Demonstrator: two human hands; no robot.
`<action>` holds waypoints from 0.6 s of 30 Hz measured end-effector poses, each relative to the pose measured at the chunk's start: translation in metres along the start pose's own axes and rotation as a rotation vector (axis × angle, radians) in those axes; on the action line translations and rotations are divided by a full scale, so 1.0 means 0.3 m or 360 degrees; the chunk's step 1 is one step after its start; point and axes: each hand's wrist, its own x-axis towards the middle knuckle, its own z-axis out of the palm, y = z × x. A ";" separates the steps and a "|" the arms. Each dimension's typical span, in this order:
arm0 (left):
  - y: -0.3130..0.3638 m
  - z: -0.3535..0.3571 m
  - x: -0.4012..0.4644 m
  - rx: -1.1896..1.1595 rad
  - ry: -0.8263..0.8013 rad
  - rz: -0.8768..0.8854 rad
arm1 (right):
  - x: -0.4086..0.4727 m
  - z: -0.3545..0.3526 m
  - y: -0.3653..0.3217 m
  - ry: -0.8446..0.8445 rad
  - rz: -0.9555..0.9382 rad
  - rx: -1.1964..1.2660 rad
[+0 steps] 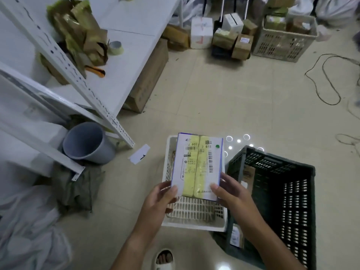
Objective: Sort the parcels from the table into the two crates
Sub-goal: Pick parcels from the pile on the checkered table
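Observation:
A flat white parcel [196, 164] with yellow tape, a barcode label and a green dot is held face up above the white crate [194, 213]. My left hand [161, 197] grips its near left corner, thumb on top. Its near right corner is gripped by my right hand [229, 191]. The dark green crate [282, 201] stands right of the white one and holds a brown parcel [248, 173] and a labelled one [234, 235]. More brown parcels [81, 34] lie on the white table [126, 55] at upper left.
A grey bucket [87, 143] sits under the shelf frame [78, 90]. A paper slip [139, 153] lies on the tiled floor. Boxes [224, 34] and a beige basket [284, 39] stand at the back. Cables [327, 78] trail right. My sandalled foot [163, 259] is at the bottom.

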 end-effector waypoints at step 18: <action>-0.774 -0.163 0.896 0.1177 0.0281 0.0382 | 0.854 -0.086 0.964 -0.0279 0.0130 -0.0210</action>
